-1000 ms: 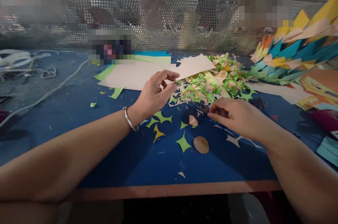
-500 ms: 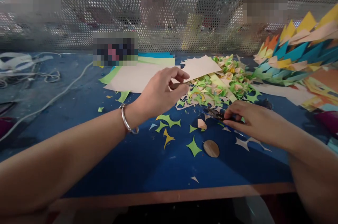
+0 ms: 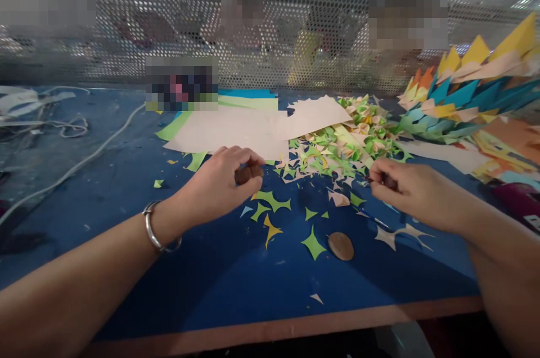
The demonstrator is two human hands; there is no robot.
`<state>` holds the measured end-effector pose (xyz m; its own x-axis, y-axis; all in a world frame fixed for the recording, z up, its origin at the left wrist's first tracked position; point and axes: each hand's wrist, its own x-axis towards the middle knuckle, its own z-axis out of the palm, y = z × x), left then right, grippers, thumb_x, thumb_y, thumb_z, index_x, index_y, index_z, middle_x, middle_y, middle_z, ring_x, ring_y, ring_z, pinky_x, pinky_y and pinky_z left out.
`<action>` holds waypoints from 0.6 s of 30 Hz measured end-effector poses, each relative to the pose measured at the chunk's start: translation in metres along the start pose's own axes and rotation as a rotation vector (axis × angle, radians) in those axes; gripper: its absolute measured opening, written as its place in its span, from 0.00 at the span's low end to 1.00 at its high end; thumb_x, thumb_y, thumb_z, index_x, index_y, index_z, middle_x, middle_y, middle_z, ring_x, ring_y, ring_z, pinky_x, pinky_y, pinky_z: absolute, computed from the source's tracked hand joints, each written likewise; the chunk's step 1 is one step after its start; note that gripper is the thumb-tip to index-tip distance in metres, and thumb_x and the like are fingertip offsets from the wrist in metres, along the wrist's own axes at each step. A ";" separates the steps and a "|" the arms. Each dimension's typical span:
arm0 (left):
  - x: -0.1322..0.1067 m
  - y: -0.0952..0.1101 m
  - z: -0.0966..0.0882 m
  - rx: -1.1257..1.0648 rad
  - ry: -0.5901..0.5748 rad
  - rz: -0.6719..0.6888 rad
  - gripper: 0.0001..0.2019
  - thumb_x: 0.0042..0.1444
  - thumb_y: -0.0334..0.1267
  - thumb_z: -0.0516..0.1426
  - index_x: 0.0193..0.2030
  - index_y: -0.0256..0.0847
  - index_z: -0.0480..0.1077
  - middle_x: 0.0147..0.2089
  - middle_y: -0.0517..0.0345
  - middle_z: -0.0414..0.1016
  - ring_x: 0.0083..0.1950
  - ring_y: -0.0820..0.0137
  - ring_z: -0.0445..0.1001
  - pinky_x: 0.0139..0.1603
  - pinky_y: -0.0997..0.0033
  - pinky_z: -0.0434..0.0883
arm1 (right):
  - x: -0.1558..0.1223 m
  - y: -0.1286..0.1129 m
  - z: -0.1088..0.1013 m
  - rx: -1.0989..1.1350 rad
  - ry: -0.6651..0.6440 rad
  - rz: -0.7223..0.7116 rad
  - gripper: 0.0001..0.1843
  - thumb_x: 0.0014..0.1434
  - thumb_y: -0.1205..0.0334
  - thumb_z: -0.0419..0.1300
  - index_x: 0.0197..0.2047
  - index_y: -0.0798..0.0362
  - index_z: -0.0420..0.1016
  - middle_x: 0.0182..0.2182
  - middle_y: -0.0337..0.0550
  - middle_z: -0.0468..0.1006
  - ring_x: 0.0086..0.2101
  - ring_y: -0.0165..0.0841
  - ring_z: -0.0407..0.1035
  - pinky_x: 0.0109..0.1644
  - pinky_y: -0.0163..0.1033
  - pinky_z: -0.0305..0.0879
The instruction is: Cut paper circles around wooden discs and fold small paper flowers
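Note:
My left hand [image 3: 230,178], with a silver bangle at the wrist, hovers over the blue table left of the green scraps [image 3: 274,200]. Its fingers are curled, thumb apart from them, and I see nothing held. At the right edge of the scrap pile, my right hand [image 3: 399,192] is closed round a small dark metal tool [image 3: 367,178], mostly hidden by the fingers and blurred. Just below lie a blue pen [image 3: 373,217] and a folded peach paper piece [image 3: 338,198]. A brown oval disc [image 3: 341,246] lies nearer me, beside a green four-pointed scrap [image 3: 314,244].
Large peach sheets [image 3: 228,127] lie behind my left hand, next to a heap of small green and peach folded pieces [image 3: 367,127]. A layered paper model [image 3: 472,88] stands at the right. A white cable [image 3: 101,150] crosses the left side; a perforated metal screen [image 3: 278,54] closes the back.
My left hand has moved left and toward me, away from the peach sheet. My right hand has shifted slightly right, and the tool that was showing is now mostly hidden in it.

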<state>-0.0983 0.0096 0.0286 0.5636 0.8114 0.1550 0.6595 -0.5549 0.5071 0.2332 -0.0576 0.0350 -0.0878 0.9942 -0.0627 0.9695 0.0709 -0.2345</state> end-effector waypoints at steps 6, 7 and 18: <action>-0.008 -0.003 -0.009 0.233 -0.238 0.036 0.16 0.56 0.41 0.56 0.50 0.39 0.72 0.50 0.46 0.75 0.53 0.52 0.72 0.51 0.51 0.70 | -0.001 -0.007 -0.002 0.117 0.092 -0.050 0.09 0.64 0.52 0.51 0.36 0.47 0.61 0.23 0.37 0.69 0.23 0.32 0.63 0.29 0.40 0.59; -0.009 -0.001 -0.009 0.248 -0.235 0.035 0.16 0.56 0.43 0.56 0.50 0.40 0.72 0.50 0.46 0.75 0.54 0.50 0.71 0.52 0.49 0.69 | 0.000 -0.009 -0.003 0.149 0.107 -0.058 0.10 0.64 0.51 0.51 0.36 0.47 0.62 0.25 0.39 0.71 0.24 0.33 0.65 0.30 0.40 0.60; 0.028 0.046 0.026 -0.906 -0.134 -0.117 0.47 0.48 0.36 0.69 0.70 0.38 0.48 0.58 0.41 0.73 0.43 0.67 0.75 0.44 0.66 0.73 | 0.006 -0.043 0.002 0.567 0.124 -0.256 0.08 0.67 0.55 0.54 0.40 0.49 0.63 0.27 0.35 0.68 0.25 0.27 0.62 0.27 0.34 0.59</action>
<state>-0.0398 0.0019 0.0345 0.6084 0.7936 -0.0096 0.1061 -0.0693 0.9919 0.1900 -0.0548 0.0426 -0.2405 0.9559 0.1684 0.6466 0.2872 -0.7067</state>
